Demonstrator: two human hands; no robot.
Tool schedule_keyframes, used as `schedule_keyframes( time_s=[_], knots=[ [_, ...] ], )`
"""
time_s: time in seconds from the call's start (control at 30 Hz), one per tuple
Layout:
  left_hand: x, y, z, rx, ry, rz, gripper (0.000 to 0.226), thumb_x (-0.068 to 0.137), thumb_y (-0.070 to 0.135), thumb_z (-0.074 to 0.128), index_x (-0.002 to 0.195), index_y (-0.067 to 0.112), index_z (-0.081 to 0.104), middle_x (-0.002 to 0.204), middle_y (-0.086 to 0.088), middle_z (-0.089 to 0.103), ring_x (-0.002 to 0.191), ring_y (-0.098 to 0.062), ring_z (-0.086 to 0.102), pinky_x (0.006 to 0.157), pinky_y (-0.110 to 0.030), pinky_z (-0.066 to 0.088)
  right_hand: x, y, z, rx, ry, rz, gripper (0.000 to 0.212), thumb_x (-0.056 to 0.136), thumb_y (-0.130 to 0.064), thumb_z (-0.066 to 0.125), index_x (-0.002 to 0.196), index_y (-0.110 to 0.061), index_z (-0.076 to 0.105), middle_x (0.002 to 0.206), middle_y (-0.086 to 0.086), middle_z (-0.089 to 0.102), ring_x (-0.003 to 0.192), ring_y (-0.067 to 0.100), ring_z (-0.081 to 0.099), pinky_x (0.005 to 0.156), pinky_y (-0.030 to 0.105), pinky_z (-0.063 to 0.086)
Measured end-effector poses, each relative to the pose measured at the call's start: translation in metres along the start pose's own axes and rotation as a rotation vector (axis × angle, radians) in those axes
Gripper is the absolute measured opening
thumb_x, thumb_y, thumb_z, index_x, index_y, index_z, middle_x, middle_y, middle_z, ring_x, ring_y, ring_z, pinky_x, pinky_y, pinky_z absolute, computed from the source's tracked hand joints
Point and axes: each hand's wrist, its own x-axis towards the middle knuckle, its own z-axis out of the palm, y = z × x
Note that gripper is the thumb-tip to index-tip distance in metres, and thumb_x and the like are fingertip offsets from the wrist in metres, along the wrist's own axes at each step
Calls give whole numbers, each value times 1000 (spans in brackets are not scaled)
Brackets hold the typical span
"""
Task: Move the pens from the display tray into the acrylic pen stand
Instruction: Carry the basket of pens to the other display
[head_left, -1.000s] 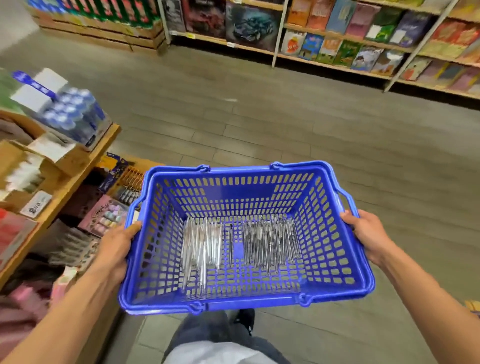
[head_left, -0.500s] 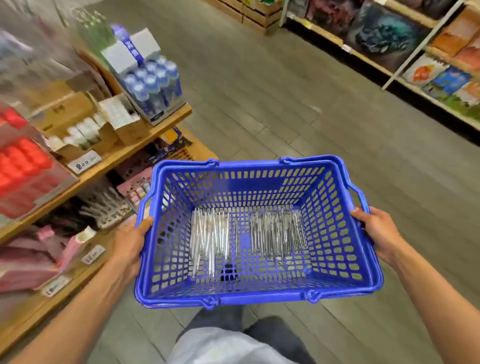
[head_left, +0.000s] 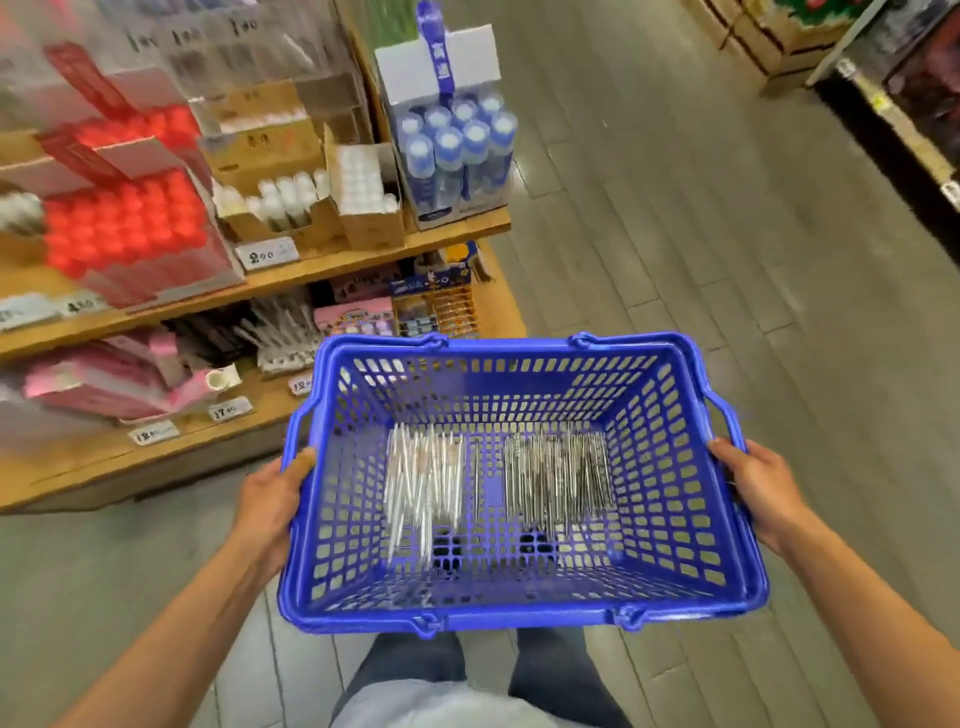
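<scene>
We gripped the blue basket (head_left: 675, 519) with left hand (head_left: 270, 501) and right hand (head_left: 763, 491), two pen bundles (head_left: 498, 480) lying between them.

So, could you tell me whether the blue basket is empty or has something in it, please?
Not empty: the blue basket, gripped by the left hand and right hand, holds two bundles, pale pens and darker pens, flat on its floor.

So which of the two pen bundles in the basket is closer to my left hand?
The paler, clear-white pen bundle, lying left of the darker grey pen bundle in the blue plastic basket, nearest your left hand.
</scene>
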Motion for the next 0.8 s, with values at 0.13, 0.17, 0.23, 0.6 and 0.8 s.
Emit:
schedule_keyframes(
  time_s=[0.13, 0.17, 0.23, 0.6, 0.8],
  knots=[
    [-3, -28, 8, -40, 131, -39, 20, 95, 22, 62, 92, 4, 67, 70, -17, 72, 56, -27, 67, 66, -50, 60, 44, -20, 20, -93, -121, -25, 28, 93, -32, 61, 98, -5, 65, 82, 18, 74, 69, 34, 71, 66, 46, 60],
    [-1, -36, 9, -56, 155, -50, 22, 95, 22, 62, 98, 1, 67, 79, -21, 71, 65, -31, 67, 74, -55, 58, 56, -23, 26, -114, -139, -29, 29, 93, -33, 61, 100, -5, 65, 84, 20, 74, 73, 37, 71, 71, 49, 59],
    [6, -51, 12, -66, 207, -68, 25, 94, 23, 62, 100, -1, 68, 81, -21, 72, 69, -31, 68, 74, -53, 59, 81, -26, 40, -158, -176, -43, 31, 94, -33, 60, 101, -4, 66, 84, 20, 73, 72, 36, 70, 72, 49, 59],
    [106, -141, -2, -69, 334, -136, 19, 95, 26, 63, 83, 13, 71, 72, -5, 74, 65, -24, 63, 70, -39, 55, 187, 28, 149, -244, -229, -74, 28, 91, -33, 62, 102, -7, 67, 86, 17, 74, 75, 36, 70, 77, 57, 57],
    [190, -208, -5, -71, 370, -172, 23, 93, 35, 65, 85, 14, 70, 80, -7, 73, 74, -28, 64, 81, -53, 56, 243, 87, 206, -281, -219, -137, 16, 92, -34, 62, 89, -18, 65, 76, 4, 74, 61, 18, 72, 60, 35, 57]
  ],
)
